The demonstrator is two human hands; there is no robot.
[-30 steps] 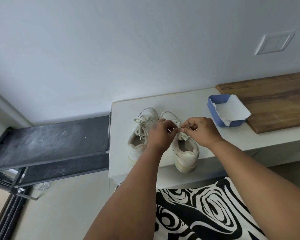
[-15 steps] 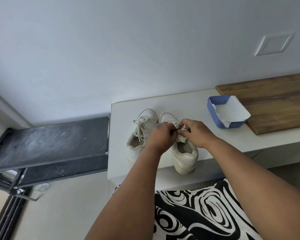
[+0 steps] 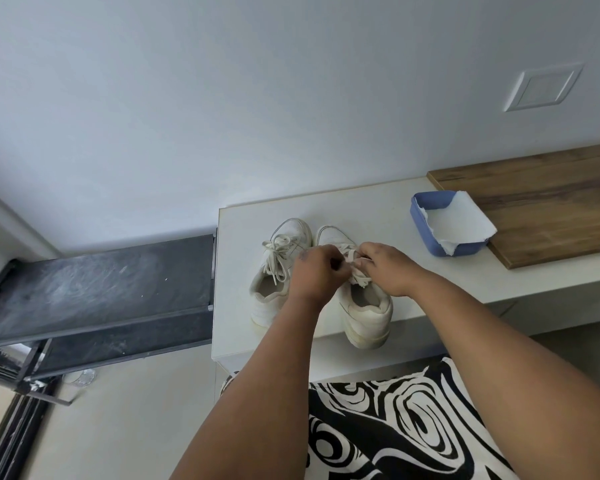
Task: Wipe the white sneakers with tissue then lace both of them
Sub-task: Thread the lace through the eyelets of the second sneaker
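Illumination was soft, even daylight of moderate brightness, with a cool blue-grey cast on the wall. A brighter patch lay on the wall above the desk. Shadows were faint and diffuse: a soft one under the sneakers and a darker band under the desk edge. No glare was present. Wide-angle distortion bowed and tilted straight lines toward the frame edges. Focus was adequate at centre; the hands showed slight motion blur, and compression softened fine detail.
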